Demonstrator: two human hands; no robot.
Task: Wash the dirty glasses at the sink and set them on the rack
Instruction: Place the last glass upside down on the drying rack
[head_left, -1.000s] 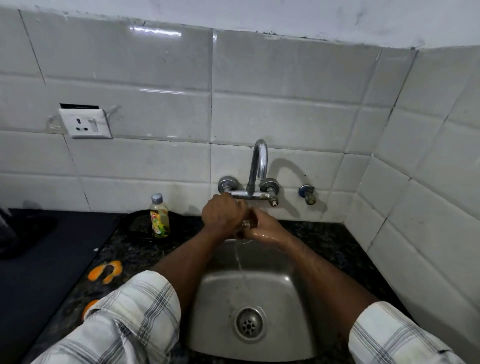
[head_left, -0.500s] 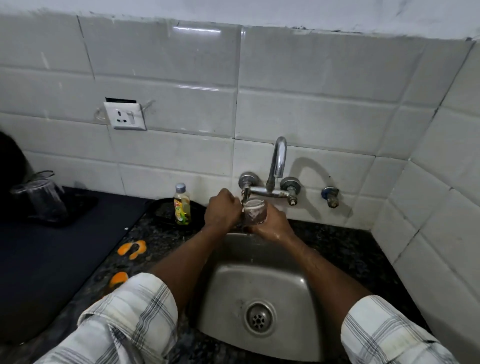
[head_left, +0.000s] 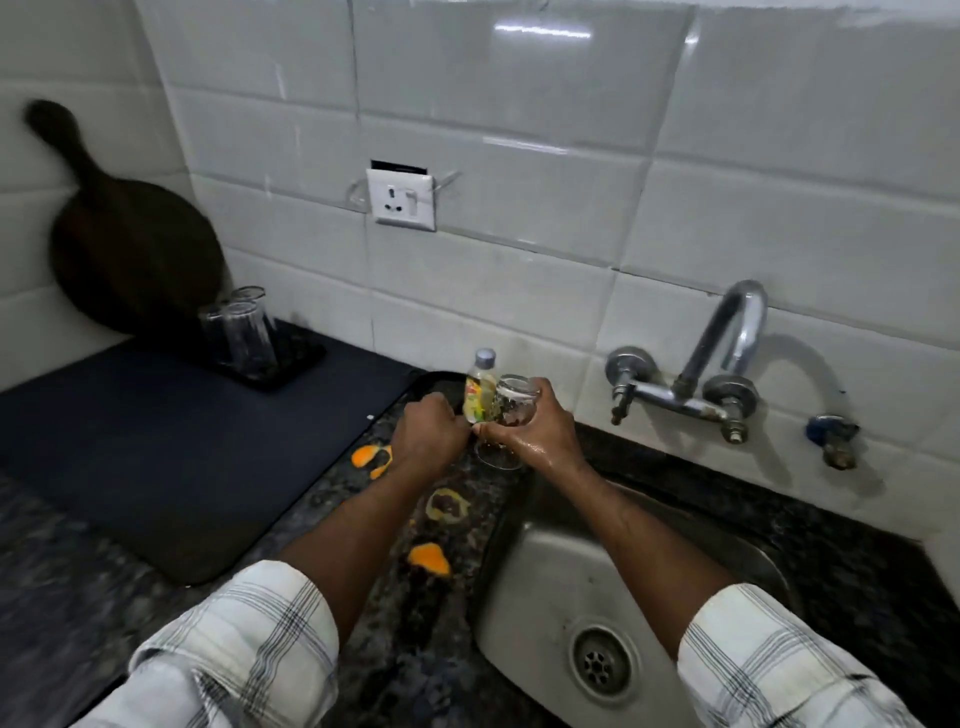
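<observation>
My right hand (head_left: 540, 436) grips a wet clear glass (head_left: 511, 402) above the counter, just left of the steel sink (head_left: 550, 587). My left hand (head_left: 428, 441) is curled against the glass's left side, its fingertips pinching the lower part beside my right fingers. The glass's lower rim shows below my hands. Three clear glasses (head_left: 244, 332) stand upside down on the small black rack (head_left: 296, 364) at the back left. No water runs from the chrome tap (head_left: 727, 353).
A small soap bottle (head_left: 480, 384) stands right behind the held glass. Orange peel pieces (head_left: 428, 558) lie on the granite counter. A dark mat (head_left: 182, 457) covers the counter's left part, and a dark wooden board (head_left: 130, 244) leans on the wall. A socket (head_left: 400, 200) is on the tiles.
Both hands and the glass moved left from under the tap to above the counter. The view swung left, and the rack with its glasses came into sight.
</observation>
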